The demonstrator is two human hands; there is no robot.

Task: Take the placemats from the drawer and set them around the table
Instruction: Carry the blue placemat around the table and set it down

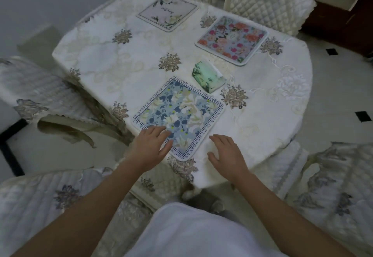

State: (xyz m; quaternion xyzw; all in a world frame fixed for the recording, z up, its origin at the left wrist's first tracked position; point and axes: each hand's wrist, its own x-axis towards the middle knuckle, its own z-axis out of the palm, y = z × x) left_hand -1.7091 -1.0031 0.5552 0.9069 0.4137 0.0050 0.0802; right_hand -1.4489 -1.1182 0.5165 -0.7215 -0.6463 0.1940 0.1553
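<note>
Resting on the near corner of the blue placemat (177, 111), your left hand (150, 147) lay flat, its fingers straight and a little spread, gripping nothing. Your right hand (226, 154) sat just beside the mat's right edge, over the tablecloth (121, 59), with fingers relaxed and apart and nothing in them. Whether it touched the cloth I could not tell. The blue mat lay turned like a diamond at the near edge of the cloth, in front of you. Just beyond its far right edge stood a green tissue pack (209, 77). Farther off, the pink-flowered placemat (232, 40) lay at the right rear, before a quilted chair (268, 0). The pale placemat (167, 11) lay at the far edge, apart from it. At the top right, a drawer (335, 1) of a dark cabinet (353, 26) stood pulled open.
</note>
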